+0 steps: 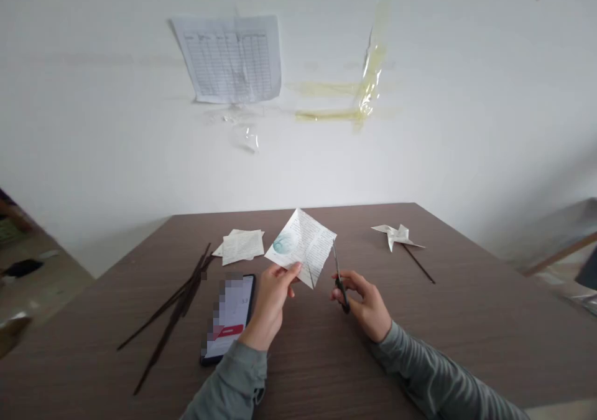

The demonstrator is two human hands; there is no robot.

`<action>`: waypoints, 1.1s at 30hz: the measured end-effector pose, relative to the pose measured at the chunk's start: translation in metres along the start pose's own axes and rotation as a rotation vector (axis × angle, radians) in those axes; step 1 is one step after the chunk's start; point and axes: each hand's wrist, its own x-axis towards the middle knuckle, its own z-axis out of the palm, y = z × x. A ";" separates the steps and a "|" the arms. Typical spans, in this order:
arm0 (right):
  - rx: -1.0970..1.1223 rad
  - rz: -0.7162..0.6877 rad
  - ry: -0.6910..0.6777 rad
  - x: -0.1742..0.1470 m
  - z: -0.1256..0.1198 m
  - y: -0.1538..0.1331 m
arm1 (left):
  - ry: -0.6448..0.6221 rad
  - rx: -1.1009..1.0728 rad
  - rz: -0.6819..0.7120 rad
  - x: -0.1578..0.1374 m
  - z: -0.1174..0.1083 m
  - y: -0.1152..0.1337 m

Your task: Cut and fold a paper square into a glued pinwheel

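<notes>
Two hands are up over the brown table [466, 320], and between them hangs a square of printed paper [302, 244], tilted like a diamond with a bluish round picture near its left corner. The left hand [272, 300] pinches that paper at its lower edge, thumb and forefinger pressed together on the sheet, so the paper stands above and slightly right of the fingertips, clear of the tabletop. The right hand [366, 302] is curled around the dark handles of a pair of scissors [339, 277], fingers closed through the loops; the thin blades rise from the hand and meet the paper's right edge, just below its right corner. Whether the blades are parted cannot be made out at this size. Under the left wrist lies a phone [229, 318], screen lit, flat on the table. Left of it, several thin dark sticks [175, 308] lie in a loose bundle, and beyond the phone sits a small stack of cut paper pieces [241, 246]. Well off to the right rests a finished paper pinwheel [396, 236] on its own dark stick. On the white wall behind, a printed sheet [231, 58] is taped beside yellowed strips of old tape [354, 93].
</notes>
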 end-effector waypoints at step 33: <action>0.320 0.203 0.402 0.031 -0.014 0.005 | -0.210 0.256 -0.147 -0.002 -0.007 -0.003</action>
